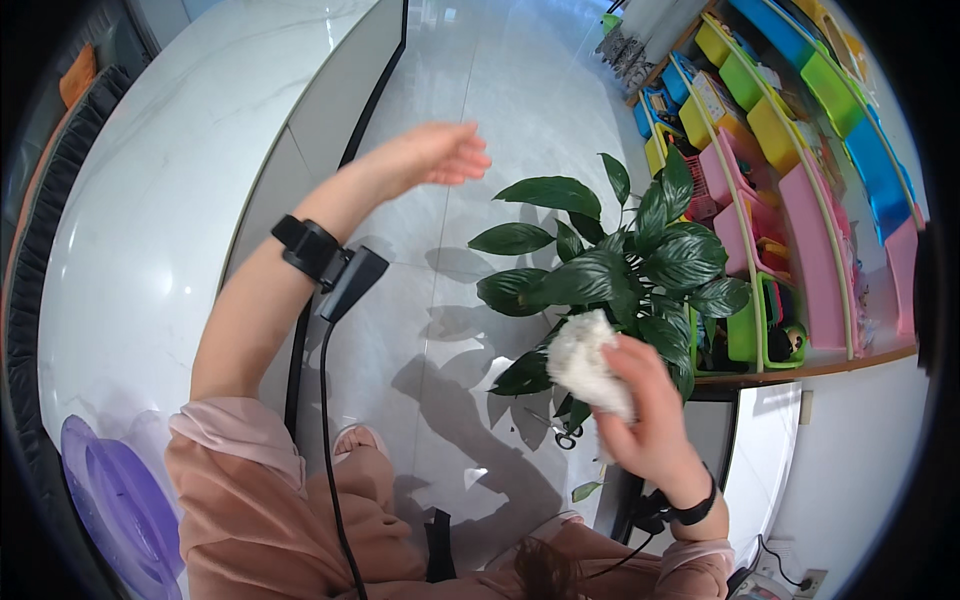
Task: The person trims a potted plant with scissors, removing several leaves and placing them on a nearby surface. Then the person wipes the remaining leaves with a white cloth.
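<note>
A leafy potted plant (pixel 607 277) with broad, glossy dark green leaves stands before me; its pot is hidden under the foliage. My right hand (pixel 649 409) grips a white fluffy cloth (pixel 589 364) over the near leaves. Whether the cloth touches a leaf is hard to tell. To the left of the plant, my left hand (pixel 442 154) is raised above the floor, holding nothing, its fingers extended and slightly apart. Below the plant lies a pair of scissors (pixel 566 436) with dark handles on the floor. A loose green leaf (pixel 586 490) lies nearer to me.
A marble-topped table (pixel 150 225) runs along my left, with a purple translucent basin (pixel 124 502) on it. To the right stands a shelf rack (pixel 802 364) with colourful plastic bins (pixel 772 135). A black cable (pixel 330 435) hangs from my left wrist device (pixel 349 277).
</note>
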Demonstrator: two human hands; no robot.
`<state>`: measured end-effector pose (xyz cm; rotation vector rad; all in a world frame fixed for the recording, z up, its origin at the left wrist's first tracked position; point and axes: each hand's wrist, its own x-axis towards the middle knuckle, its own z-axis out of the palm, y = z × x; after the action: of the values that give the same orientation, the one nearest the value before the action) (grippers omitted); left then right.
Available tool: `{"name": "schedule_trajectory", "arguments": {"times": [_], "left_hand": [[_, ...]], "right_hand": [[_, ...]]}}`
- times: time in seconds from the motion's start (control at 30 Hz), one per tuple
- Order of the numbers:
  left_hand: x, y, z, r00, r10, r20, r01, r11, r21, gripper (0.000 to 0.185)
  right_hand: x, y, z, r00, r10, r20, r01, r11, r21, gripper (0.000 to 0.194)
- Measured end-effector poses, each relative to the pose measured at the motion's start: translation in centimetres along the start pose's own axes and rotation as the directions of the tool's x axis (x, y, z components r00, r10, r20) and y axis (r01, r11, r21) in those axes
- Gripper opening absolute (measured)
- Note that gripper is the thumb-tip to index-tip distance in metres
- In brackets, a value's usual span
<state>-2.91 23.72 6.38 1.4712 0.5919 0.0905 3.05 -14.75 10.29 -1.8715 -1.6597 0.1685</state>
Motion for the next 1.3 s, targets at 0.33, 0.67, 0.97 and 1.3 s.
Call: {"name": "schedule_trajectory", "arguments": {"times": [0.33,0.67,0.97,1.3], "left_hand": [[10.0,-13.0,3.5,0.978,-0.091,0.186,0.015,0.928,0.372,0.059],[11.4,-11.6,7.5,0.763,-0.185,0.619,0.213,0.977,0.029,0.077],[8.4,-9.4,5.8,0.782,-0.131,0.610,0.233,0.968,-0.090,0.089],[4.5,-5.5,3.3,0.790,-0.124,0.601,0.116,0.992,0.052,0.105]], "right_hand": [[8.3,2.3,4.4,0.981,0.001,0.192,0.096,0.863,-0.497,0.067],[12.3,9.5,4.7,0.914,0.000,0.405,0.346,0.523,-0.779,0.037],[14.6,10.3,7.3,0.915,-0.035,0.402,0.346,0.582,-0.736,0.043],[14.8,8.1,8.0,0.967,0.025,0.254,0.125,0.820,-0.559,0.064]]}}
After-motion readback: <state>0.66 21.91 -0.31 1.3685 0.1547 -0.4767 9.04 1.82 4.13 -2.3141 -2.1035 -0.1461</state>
